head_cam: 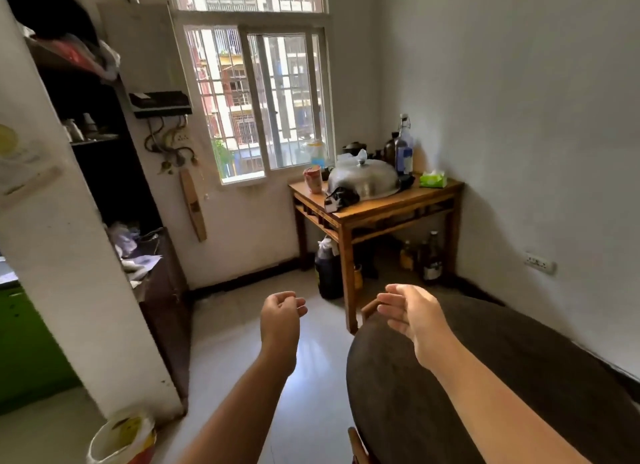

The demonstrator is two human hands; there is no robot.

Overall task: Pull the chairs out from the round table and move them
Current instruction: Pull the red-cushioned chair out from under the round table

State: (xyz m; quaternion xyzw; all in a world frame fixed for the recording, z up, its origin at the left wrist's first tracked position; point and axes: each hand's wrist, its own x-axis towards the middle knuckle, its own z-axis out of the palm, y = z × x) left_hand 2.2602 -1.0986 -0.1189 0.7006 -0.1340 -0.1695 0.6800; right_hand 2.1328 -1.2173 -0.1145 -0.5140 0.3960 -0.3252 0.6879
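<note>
Fingers (389,309) loosely curled, left hand (278,321) and right hand (414,313) stretch forward.

Bare floor (256,328) beside round table (519,377)

We see the round tabletop (519,377), dark brown and matte, filling the lower right. Of the chairs only reddish-brown wood shows. The far chair (368,309) peeks past the tabletop's far left rim, and the near chair (356,443) shows at its near left rim. Both are tucked close against it.
</note>
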